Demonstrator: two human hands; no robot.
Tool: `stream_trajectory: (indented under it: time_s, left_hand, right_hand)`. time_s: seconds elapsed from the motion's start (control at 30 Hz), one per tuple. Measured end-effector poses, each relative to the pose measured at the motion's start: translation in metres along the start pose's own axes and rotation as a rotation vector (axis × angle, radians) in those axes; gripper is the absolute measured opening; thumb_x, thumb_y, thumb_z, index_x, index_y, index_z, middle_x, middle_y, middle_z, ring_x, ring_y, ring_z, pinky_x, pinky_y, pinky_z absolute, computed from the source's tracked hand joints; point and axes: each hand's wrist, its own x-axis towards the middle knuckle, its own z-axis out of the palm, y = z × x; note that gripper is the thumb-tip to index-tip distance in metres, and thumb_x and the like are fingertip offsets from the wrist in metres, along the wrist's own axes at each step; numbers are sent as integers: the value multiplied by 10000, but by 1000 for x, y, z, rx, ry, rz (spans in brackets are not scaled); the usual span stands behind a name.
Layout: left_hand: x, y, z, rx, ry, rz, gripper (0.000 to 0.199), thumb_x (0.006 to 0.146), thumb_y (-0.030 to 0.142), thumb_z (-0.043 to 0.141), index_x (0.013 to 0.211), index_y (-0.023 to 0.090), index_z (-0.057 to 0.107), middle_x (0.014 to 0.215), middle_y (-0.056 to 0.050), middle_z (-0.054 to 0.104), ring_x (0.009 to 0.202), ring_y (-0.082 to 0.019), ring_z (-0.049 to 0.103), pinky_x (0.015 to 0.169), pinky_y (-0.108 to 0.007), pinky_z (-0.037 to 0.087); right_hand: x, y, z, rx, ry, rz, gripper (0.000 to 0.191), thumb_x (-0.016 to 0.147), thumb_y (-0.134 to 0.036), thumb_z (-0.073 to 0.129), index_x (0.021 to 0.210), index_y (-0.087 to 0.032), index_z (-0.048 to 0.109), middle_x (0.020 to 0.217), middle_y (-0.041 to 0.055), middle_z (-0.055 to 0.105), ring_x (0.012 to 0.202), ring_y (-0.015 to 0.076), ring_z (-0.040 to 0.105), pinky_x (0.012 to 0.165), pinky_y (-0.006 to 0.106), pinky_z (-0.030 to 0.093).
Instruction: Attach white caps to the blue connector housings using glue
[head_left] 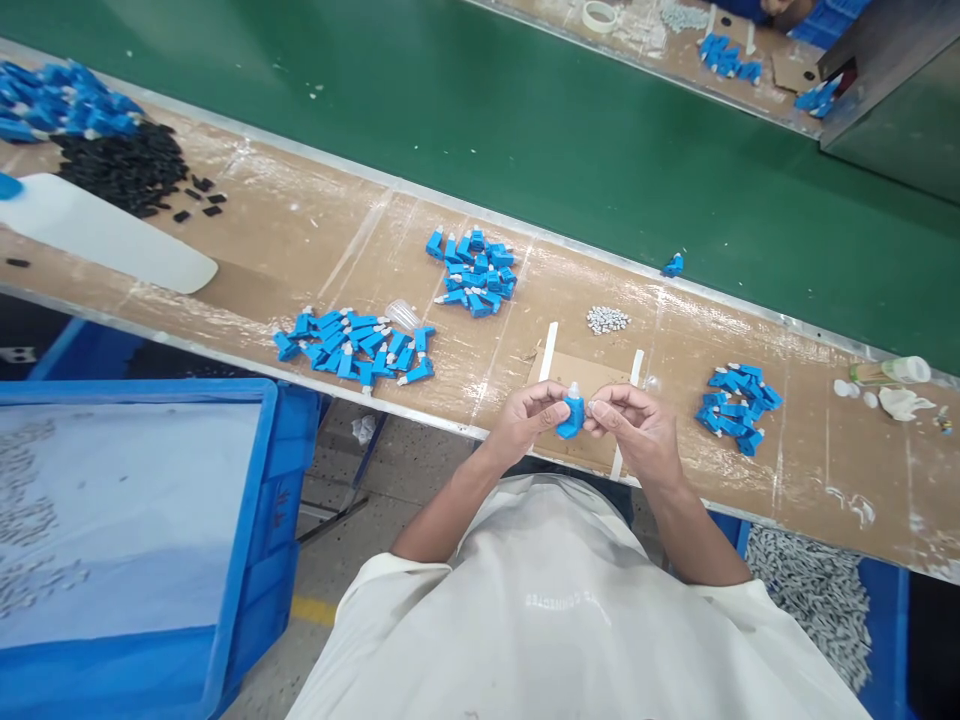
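Note:
My left hand (529, 422) grips a blue part (571, 416) with a whitish tip pointing up, above a cardboard piece (585, 372) on the table. Just to its right, the fingers of my right hand (634, 428) are pinched on a small pale piece (592, 408), too small to make out well. Beyond my hands lies a small heap of grey-white pieces (607, 320). Groups of blue parts lie to the left (480, 272), nearer the front edge (356, 345) and to the right (739, 405).
A green belt (450, 120) runs behind the table (300, 230). At the far left are black pieces (127, 165), more blue parts (64, 100) and a white scoop-like object (112, 235). Blue crates (274, 500) stand below. A bottle (892, 371) lies right. Across the belt shows a person's hand.

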Motion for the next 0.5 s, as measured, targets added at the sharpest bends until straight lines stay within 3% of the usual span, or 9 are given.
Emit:
stream_trajectory:
  time_s: [0.5]
  left_hand:
    - [4, -16, -13, 156, 16, 148, 462, 728, 565, 853, 869, 149, 711, 768, -23, 655, 657, -113, 596, 591, -227, 452]
  right_hand:
    - [-3, -3, 10, -139, 21, -48, 388, 776, -558, 815, 805, -180, 735, 740, 18, 670, 584, 122, 630, 507, 244, 582]
